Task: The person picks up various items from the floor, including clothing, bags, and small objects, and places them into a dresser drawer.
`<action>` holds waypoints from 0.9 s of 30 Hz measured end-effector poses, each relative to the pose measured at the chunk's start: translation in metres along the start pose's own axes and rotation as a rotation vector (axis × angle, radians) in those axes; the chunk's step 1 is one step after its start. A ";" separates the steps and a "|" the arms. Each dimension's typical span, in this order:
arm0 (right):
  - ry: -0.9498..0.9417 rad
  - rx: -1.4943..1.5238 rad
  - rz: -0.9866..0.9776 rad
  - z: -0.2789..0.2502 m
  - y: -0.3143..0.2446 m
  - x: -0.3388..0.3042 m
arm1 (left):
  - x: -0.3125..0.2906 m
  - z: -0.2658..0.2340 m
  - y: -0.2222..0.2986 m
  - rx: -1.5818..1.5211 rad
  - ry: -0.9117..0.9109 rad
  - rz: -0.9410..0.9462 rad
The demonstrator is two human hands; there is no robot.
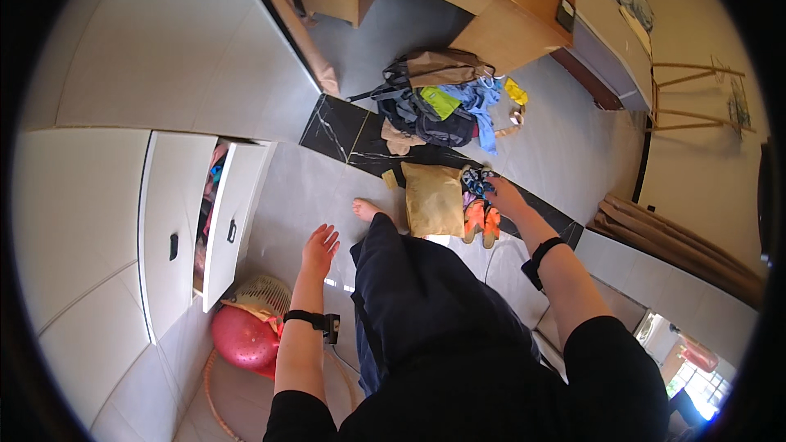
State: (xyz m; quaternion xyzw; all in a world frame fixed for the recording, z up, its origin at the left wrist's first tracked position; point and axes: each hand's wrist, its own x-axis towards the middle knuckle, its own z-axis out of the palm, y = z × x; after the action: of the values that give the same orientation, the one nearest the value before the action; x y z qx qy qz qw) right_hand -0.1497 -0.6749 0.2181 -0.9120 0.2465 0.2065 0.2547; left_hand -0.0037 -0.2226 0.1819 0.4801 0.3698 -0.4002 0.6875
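Bright light overall; far below and right of the tan bag (434, 200), 1 window (696, 380) glares white. Left of the bag, the floor (286, 184) shows glints and the cabinet (82, 205) bows with fisheye distortion.

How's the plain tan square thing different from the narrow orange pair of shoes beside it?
The plain tan square thing is one wide piece; the narrow orange pair of shoes is two slim ones. The square is dull tan, the shoes bright orange. Both lie on the floor near the right hand.
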 end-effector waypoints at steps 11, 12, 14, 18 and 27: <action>-0.024 0.117 0.077 0.067 0.059 -0.077 | -0.003 0.069 -0.058 0.229 -0.221 -0.063; 0.061 0.093 0.016 0.077 0.073 -0.080 | -0.002 0.078 -0.059 0.266 -0.268 -0.055; 0.016 0.111 0.096 0.083 0.067 -0.079 | -0.003 0.076 -0.054 0.310 -0.237 -0.046; 0.062 0.118 0.012 0.090 0.025 -0.079 | -0.010 0.048 -0.030 0.358 -0.065 0.041; -0.118 0.307 -0.336 0.108 -0.171 -0.027 | -0.033 -0.073 0.127 0.165 0.418 0.410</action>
State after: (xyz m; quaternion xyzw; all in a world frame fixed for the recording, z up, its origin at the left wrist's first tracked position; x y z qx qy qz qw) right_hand -0.1031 -0.4760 0.2088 -0.8772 0.1044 0.1742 0.4350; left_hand 0.0886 -0.1190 0.2381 0.6709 0.3649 -0.1741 0.6216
